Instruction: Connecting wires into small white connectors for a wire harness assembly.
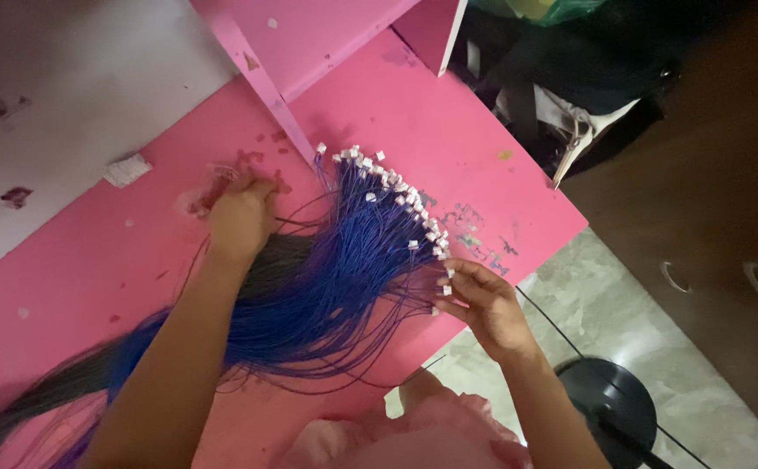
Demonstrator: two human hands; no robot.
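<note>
head view, wire bundle: a big fan of thin blue wires point(327, 278) spread on the pink table point(448, 130), each strand ending in a tiny white plastic connector point(396, 187). The connectors arc from about 11 o'clock round to 3 o'clock of the bundle; the tails sweep off toward 8 o'clock, where they blur out.

head view, left hand: left hand point(242, 215) sits at 10 o'clock of the fan, fingers curled down and pressing onto the strands. Looks like it's pinning them, but whether it's actually pinching any I can't tell.

head view, right hand: right hand point(483, 304) is at 3 o'clock, fingers loosely spread with the tips at the connectors on the fan's edge. Seems to be pinching one or two, not gripping the lot.

handling guess: very light and floppy, with zero stiffness, so strands will tangle and slide. Connectors look small, hard and easy to snag. I'd grab the bunched middle, not single ends.

materials: glossy insulated wire, moulded white plastic, painted pink tabletop with scuffs and paint flecks.

rest: a pink shelf panel point(309, 35) at 12 o'clock, a dark round stool point(609, 404) on the tiled floor at 4 o'clock.
</note>
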